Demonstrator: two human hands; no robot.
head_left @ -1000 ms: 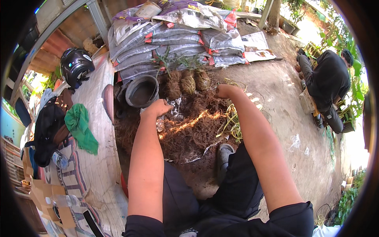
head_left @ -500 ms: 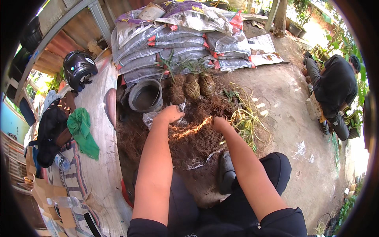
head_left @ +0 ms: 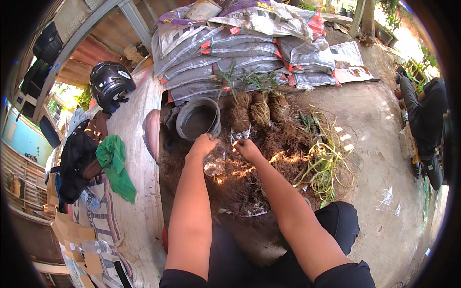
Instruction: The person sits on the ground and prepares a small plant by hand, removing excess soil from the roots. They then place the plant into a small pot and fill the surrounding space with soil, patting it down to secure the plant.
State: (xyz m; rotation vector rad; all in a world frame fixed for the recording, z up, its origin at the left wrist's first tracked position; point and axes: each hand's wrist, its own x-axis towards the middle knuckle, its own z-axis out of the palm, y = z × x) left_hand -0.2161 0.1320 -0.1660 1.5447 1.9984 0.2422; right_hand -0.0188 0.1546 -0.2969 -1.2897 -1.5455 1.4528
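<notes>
The left hand (head_left: 204,145) is at the near side of the round grey plastic bucket (head_left: 180,121); the right hand (head_left: 247,150) is closer to the loose, stringy brown root heap (head_left: 285,140), spreading rightward. Both curl inward; whether they grip anything, I can't tell.

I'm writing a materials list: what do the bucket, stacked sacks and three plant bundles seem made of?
Bucket: probably plastic, dull grey, judging by its thick rim. Stacked sacks: likely plastic, semi-glossy, from their sheen and creases. Plant bundles: apparently plant fibre, rough and matte, with a stringy surface.
</notes>
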